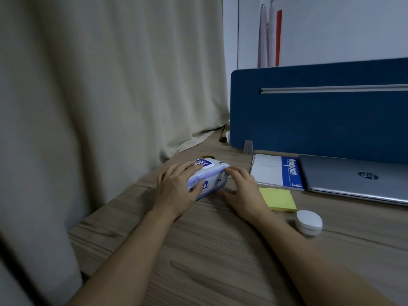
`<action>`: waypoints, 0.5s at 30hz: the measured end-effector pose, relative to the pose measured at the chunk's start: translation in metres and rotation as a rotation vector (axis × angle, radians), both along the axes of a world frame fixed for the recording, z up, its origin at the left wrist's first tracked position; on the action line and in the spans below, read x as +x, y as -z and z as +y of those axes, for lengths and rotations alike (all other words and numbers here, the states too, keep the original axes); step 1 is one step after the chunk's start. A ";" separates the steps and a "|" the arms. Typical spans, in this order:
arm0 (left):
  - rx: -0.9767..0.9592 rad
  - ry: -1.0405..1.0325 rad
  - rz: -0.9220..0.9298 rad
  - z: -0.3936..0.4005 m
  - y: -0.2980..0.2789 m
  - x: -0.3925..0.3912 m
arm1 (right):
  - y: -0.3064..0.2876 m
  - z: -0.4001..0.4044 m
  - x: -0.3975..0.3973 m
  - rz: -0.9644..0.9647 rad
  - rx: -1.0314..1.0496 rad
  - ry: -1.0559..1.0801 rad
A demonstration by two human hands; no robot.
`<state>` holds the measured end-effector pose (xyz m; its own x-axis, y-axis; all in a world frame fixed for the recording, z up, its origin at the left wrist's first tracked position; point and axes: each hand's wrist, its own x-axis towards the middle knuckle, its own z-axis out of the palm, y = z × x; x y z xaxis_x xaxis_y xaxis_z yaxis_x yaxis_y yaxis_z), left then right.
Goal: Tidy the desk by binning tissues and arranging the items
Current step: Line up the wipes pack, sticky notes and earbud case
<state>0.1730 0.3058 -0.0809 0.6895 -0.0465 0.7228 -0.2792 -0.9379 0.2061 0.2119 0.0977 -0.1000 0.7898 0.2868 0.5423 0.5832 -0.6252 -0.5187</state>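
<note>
Head view: arranging step. Left hand (176,186) grips wet-wipes pack (208,180) on surface (220,250), fingers curled over its top; right hand (240,186) fingers touch its end. Next, probably: square it beside notebook (276,171).

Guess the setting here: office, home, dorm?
Probably an office workstation, though a study desk is possible. A blue desk divider panel stands at the back of the wooden desk, with a closed HP laptop and a notebook lying before it.
</note>
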 end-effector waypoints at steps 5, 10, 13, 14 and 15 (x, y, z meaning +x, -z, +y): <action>-0.106 -0.018 0.040 0.006 0.010 -0.009 | 0.000 -0.011 -0.023 -0.065 -0.025 0.036; -0.470 0.005 0.159 0.014 0.015 -0.023 | -0.009 -0.040 -0.050 -0.157 -0.008 0.161; -0.483 -0.028 0.205 0.016 0.016 -0.029 | -0.012 -0.067 -0.068 -0.271 0.039 0.222; -0.461 -0.025 0.223 0.016 0.017 -0.030 | -0.012 -0.078 -0.072 -0.281 0.020 0.253; -0.438 -0.010 0.236 0.014 0.018 -0.033 | -0.012 -0.089 -0.076 -0.266 -0.008 0.285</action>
<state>0.1402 0.3201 -0.0986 0.8356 0.2343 0.4969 -0.1690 -0.7511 0.6382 0.1354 0.0086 -0.0883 0.6702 0.0814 0.7377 0.4993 -0.7848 -0.3670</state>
